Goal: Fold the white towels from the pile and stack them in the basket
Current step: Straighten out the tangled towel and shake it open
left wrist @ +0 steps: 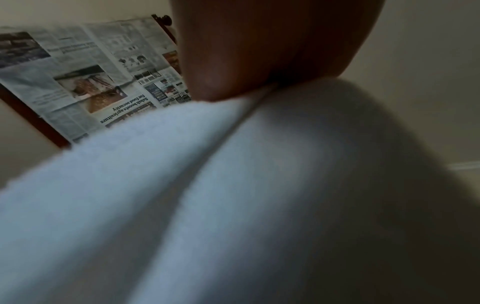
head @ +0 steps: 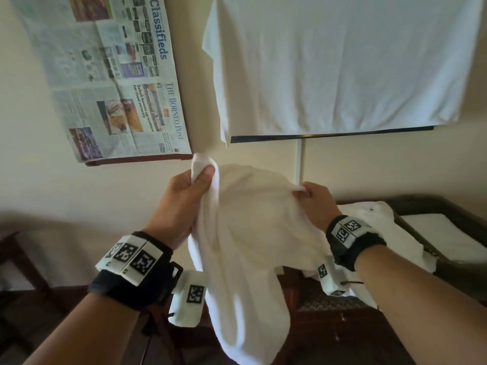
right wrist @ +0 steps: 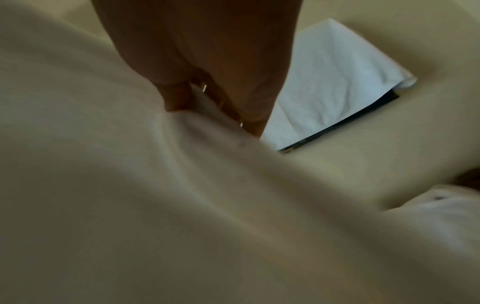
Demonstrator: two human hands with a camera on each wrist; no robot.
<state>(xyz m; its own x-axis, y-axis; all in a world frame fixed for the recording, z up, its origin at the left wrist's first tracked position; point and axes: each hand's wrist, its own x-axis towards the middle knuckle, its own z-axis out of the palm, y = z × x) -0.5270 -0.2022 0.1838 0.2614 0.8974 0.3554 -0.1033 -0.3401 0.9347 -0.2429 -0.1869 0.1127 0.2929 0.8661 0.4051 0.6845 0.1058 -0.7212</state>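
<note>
Head view: looks forward from above both wrists toward the wall. Wrist views: each sits very close behind its fingers against the towel (head: pixel 245 233); the left shares the newspaper (left wrist: pixel 85 82) with the head view.

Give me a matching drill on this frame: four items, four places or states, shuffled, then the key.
Items:
1. towel
2. newspaper
3. white sheet
4. basket

Places or states:
A. hung flat on the wall, top right
B. held up in the air by both hands
C. lower right, folded white cloth inside
D. pinned up on the wall, top left

Pairs: 1-B, 2-D, 3-A, 4-C
</note>
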